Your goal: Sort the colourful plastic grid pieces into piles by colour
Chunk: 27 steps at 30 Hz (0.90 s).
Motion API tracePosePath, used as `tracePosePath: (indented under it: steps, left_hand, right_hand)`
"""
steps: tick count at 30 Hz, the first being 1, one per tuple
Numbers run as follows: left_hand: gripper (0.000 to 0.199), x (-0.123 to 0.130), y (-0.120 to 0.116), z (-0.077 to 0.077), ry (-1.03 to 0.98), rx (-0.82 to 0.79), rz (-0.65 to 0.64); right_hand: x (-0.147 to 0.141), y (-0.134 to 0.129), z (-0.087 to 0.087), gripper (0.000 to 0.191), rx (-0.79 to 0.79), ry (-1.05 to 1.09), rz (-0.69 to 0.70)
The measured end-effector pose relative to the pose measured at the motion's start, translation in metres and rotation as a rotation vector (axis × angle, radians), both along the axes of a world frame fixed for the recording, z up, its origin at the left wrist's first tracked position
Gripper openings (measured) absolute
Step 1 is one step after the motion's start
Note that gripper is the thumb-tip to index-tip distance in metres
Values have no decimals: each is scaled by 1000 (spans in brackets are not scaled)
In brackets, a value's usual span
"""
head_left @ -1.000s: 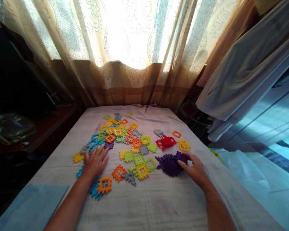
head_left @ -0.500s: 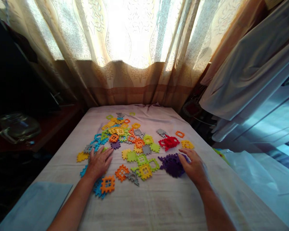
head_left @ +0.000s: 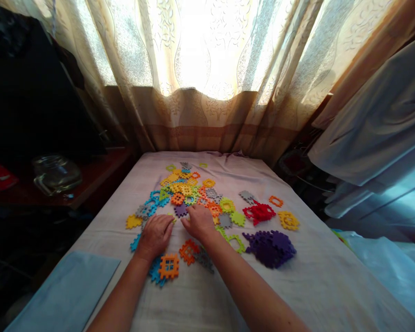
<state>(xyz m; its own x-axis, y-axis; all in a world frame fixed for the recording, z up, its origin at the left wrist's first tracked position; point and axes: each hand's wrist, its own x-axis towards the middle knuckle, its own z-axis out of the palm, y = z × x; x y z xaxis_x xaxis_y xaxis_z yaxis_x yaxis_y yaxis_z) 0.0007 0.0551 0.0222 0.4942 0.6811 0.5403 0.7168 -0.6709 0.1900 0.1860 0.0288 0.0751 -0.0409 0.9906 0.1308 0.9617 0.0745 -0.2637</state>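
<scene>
My left hand (head_left: 155,235) is closed at the left of the pile, with the edge of a yellow-green interlocking tile (head_left: 173,218) showing at its fingertips. My right hand (head_left: 201,223) is close beside it, fingers pinched together; what they hold, if anything, is hidden. A purple tile (head_left: 180,210) lies just beyond both hands. Under my left wrist are blue tiles (head_left: 156,272) and an orange window tile (head_left: 169,266). Another orange tile (head_left: 189,251) and a grey piece (head_left: 204,259) lie between my forearms.
Mixed tiles, including a yellow window tile (head_left: 186,189), spread toward the far end of the cloth-covered table (head_left: 221,295). At the right are a purple stack (head_left: 271,248), red pieces (head_left: 259,212) and a yellow tile (head_left: 288,220). A pale blue sheet (head_left: 67,290) lies front left.
My right hand has left the purple stack and moved left to the middle, beside my left hand. My left hand's fingers have closed around the yellow-green tile. The view has shifted slightly left.
</scene>
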Motion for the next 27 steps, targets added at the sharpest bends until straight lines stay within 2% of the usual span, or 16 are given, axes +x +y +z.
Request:
tracePosePath:
  steps: [4, 8, 11, 15, 19, 22, 25, 27]
  left_hand:
    - [25, 1, 1, 1, -34, 15, 19]
    - [24, 0, 1, 0, -35, 21, 18]
    - [23, 0, 2, -2, -42, 23, 12]
    - [25, -1, 4, -3, -41, 19, 2]
    - [28, -2, 4, -3, -13, -11, 29]
    - [29, -2, 4, -2, 3, -31, 32]
    - [29, -3, 4, -1, 10, -46, 27]
    - [29, -3, 4, -1, 15, -46, 27]
  right_hand:
    - [-21, 21, -2, 44, -81, -57, -82]
    - [-24, 29, -5, 42, -111, -53, -104]
    - [-22, 30, -3, 39, -131, -51, -92]
    - [-9, 17, 12, 36, -137, -4, -124]
    - [36, -20, 28, 26, -24, 192, -164]
    - [93, -57, 32, 26, 46, 367, -240]
    - [159, -90, 30, 31, 25, 439, -372]
    - [197, -108, 29, 31, -31, 409, -485]
